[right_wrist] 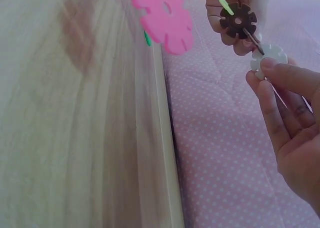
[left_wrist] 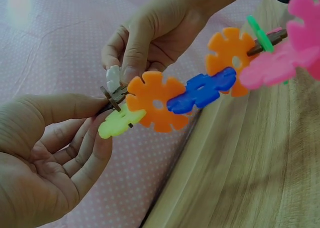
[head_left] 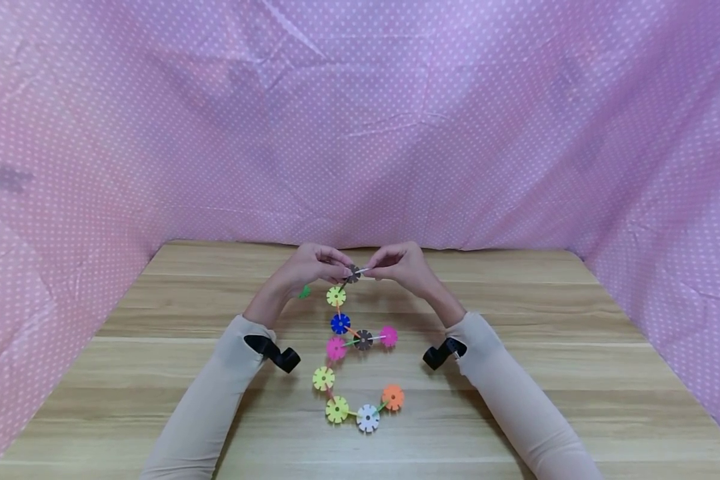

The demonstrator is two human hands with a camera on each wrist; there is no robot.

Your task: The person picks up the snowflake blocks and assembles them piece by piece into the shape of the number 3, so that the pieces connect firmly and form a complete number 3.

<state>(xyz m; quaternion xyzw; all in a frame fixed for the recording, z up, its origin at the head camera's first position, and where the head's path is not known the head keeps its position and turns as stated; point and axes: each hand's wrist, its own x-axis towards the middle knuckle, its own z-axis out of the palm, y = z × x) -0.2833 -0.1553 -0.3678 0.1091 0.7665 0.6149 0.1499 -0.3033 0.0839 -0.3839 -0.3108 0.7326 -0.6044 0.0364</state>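
Note:
My left hand [head_left: 312, 268] pinches a dark brown notched disc [right_wrist: 231, 23] at the far end of a chain of flower-shaped plastic discs. Between thumb and fingers of my right hand [head_left: 405, 268] is a white notched disc [right_wrist: 278, 52], whose edge meets a brown disc in the left wrist view. From the hands the chain runs toward the near side: a yellow disc [head_left: 332, 292], a blue disc [head_left: 335, 325], a lower brown disc [head_left: 358, 342] and pink discs. Orange discs [left_wrist: 143, 91] stand edge-on as links from the head view.
The chain curves on through yellow discs [head_left: 319, 381] and a white disc [head_left: 363, 421] to an orange disc [head_left: 389, 400] near the front of the wooden table [head_left: 552, 373]. A green piece [head_left: 305, 292] shows beside my left wrist. Pink dotted cloth [head_left: 360, 133] hangs behind the far edge.

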